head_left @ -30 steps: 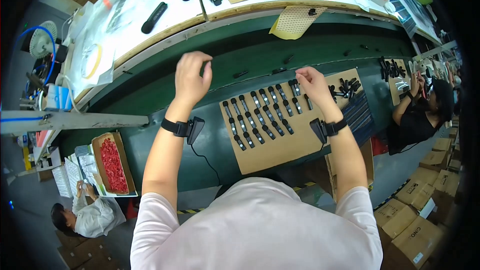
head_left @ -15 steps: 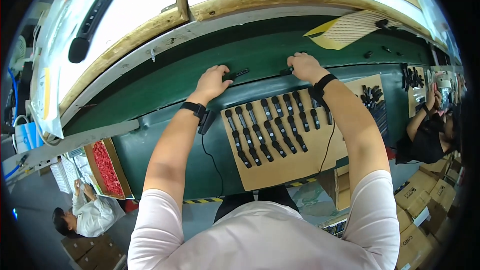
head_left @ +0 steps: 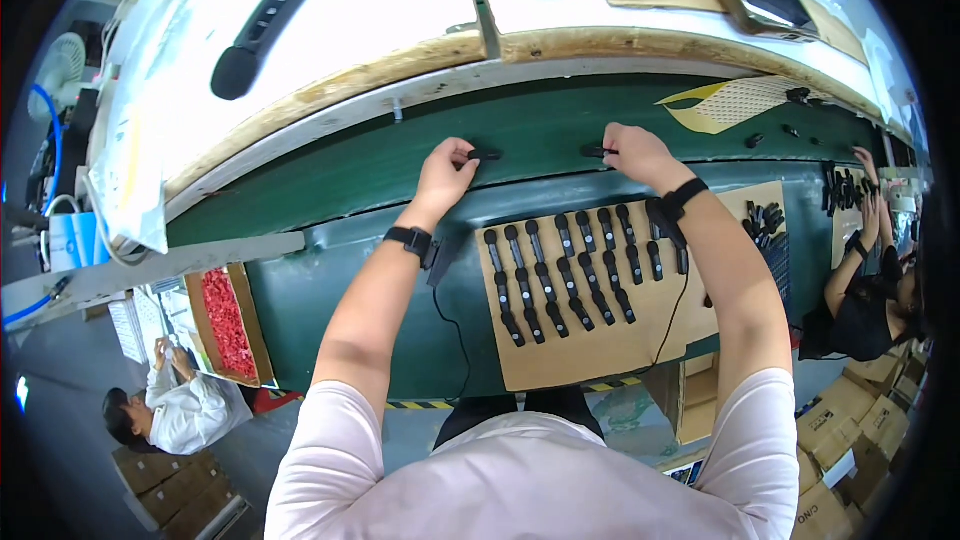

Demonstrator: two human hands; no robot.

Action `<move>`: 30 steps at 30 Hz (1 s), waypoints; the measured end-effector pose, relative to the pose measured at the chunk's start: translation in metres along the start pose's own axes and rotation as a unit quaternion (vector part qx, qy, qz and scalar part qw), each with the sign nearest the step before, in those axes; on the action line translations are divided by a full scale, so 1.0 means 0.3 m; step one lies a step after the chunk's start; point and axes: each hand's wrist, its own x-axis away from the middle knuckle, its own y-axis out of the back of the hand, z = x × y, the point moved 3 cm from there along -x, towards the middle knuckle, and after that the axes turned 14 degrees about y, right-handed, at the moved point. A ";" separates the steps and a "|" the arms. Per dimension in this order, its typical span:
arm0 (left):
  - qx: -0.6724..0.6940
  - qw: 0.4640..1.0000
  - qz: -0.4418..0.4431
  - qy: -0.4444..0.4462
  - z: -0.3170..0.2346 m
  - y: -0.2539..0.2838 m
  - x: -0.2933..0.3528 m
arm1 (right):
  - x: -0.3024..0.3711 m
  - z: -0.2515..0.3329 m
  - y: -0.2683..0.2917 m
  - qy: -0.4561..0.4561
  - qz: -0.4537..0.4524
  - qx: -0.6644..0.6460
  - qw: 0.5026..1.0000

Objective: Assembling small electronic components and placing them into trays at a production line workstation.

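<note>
On the green bench top (head_left: 545,115), both my hands are over the strip in front of the raised white worktop. My left hand (head_left: 446,174) pinches a small black elongated part (head_left: 486,154) between thumb and fingers. To the right, my right hand (head_left: 638,154) has its fingers closed on a similar small black part (head_left: 595,151). These two parts point toward each other with a gap between them. Closer to my body, several small black microphones (head_left: 541,276) lie in rows on a cardboard sheet (head_left: 535,365). What kind of parts I hold is too small to make out.
Above the wooden edge, a black microphone (head_left: 265,30) lies on the white worktop. A yellow-edged sheet (head_left: 725,105) and loose black pieces are at the right. A box of red pieces (head_left: 228,325) stands left. Cables hang by my wrists. Co-workers sit at both sides.
The view has shifted, so the bench appears farther right and lower. The small black part in my right hand now shows more clearly. At the right, a co-worker's hand has risen.
</note>
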 end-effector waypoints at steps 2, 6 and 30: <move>0.042 0.999 -0.014 0.002 -0.020 0.030 0.065 | 0.048 0.018 0.011 -0.003 -0.035 -0.061 0.998; 0.282 0.956 -0.028 -0.075 -0.089 0.138 0.287 | 0.227 0.176 0.065 0.011 -0.135 -0.316 0.939; 0.212 0.932 0.108 -0.272 -0.585 0.270 1.011 | 0.768 0.950 0.225 0.242 -0.397 -0.288 0.837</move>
